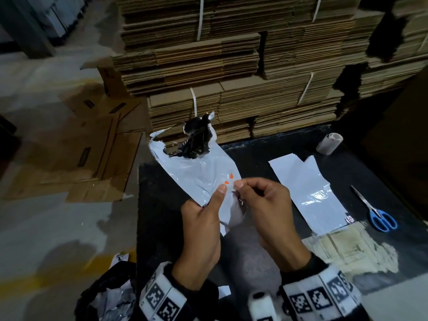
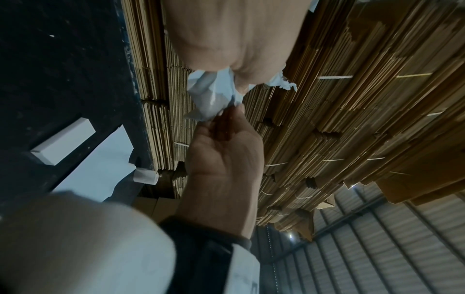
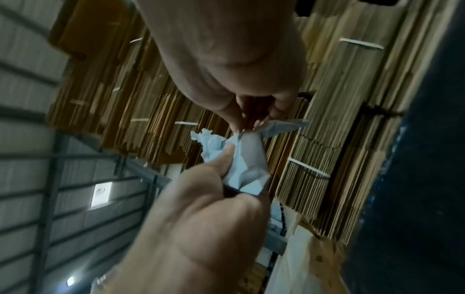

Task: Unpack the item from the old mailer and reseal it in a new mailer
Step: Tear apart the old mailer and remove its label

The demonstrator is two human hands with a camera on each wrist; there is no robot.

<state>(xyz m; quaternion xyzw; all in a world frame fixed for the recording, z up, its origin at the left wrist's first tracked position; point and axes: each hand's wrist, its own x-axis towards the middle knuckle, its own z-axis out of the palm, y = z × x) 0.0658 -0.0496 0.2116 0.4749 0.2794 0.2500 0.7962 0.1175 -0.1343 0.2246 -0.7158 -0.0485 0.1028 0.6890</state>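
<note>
The old mailer (image 1: 199, 172) is grey-white plastic with orange marks; its far end is torn open and shows a black lining. It hangs over the black table's (image 1: 254, 154) left edge. My left hand (image 1: 220, 193) pinches its near end with the thumb on top. Close beside it, my right hand (image 1: 238, 185) pinches the same end. The left wrist view shows the crumpled mailer (image 2: 214, 95) between both hands, as does the right wrist view of the mailer (image 3: 244, 165). A new mailer (image 1: 308, 188) lies flat to the right. A small white box (image 2: 62, 141) rests on the table beside it.
Blue-handled scissors (image 1: 375, 212) lie at the table's right. A pale roll (image 1: 328, 143) stands at the back right. Strapped stacks of flat cardboard (image 1: 231, 66) rise behind the table. A black bag of plastic scraps (image 1: 108, 295) sits on the floor at lower left.
</note>
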